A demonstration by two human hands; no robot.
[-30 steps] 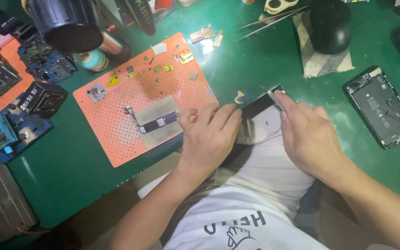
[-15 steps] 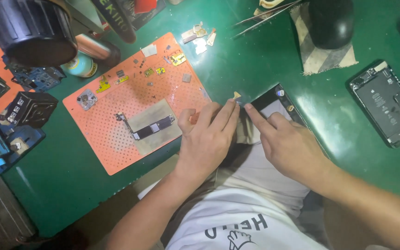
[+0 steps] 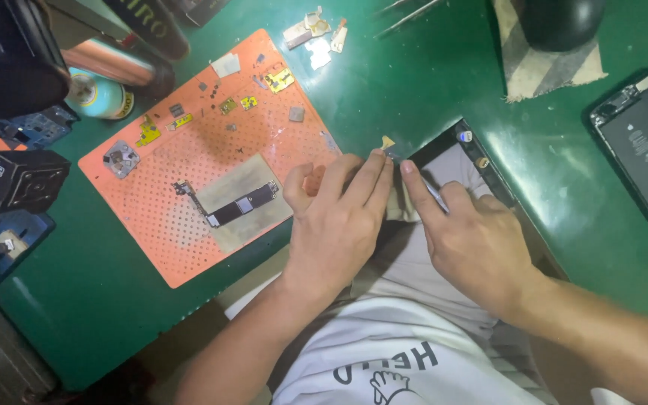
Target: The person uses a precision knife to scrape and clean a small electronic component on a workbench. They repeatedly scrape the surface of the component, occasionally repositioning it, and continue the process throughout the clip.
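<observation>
Phone screen panel (image 3: 451, 161), a flat black-bordered rectangle with a pale face, lies at the near edge of the green counter (image 3: 429, 82), directly under both hands. Left hand (image 3: 339, 221) rests flat, fingers extended and together, fingertips pressing on the panel's upper left corner; its grip is open and encloses nothing. Right hand (image 3: 474, 240) lies just beside it, index finger stretched toward the same corner. A thin pale sliver shows under that finger; whether it is a tool held in the grip cannot be told.

Progress, as judged: disassembly appears well advanced. A narrow black logic board (image 3: 238, 210) lies bare on a grey pad, on the orange perforated work mat (image 3: 166, 240) just left of the left hand. Small yellow and grey parts (image 3: 249, 101) are scattered on the mat beyond the fingertips. An opened dark phone housing (image 3: 643, 142) lies well apart, beyond the right hand. The panel is not visibly joined to any housing, so fitting or further work on it seems outstanding.

Surface and room: the counter is green, glossy and cluttered. Black and blue fixtures (image 3: 16, 180) stand far left of the left hand. A striped cloth (image 3: 549, 64) lies ahead of the right hand. Lighting is dim, with glare on the counter.
</observation>
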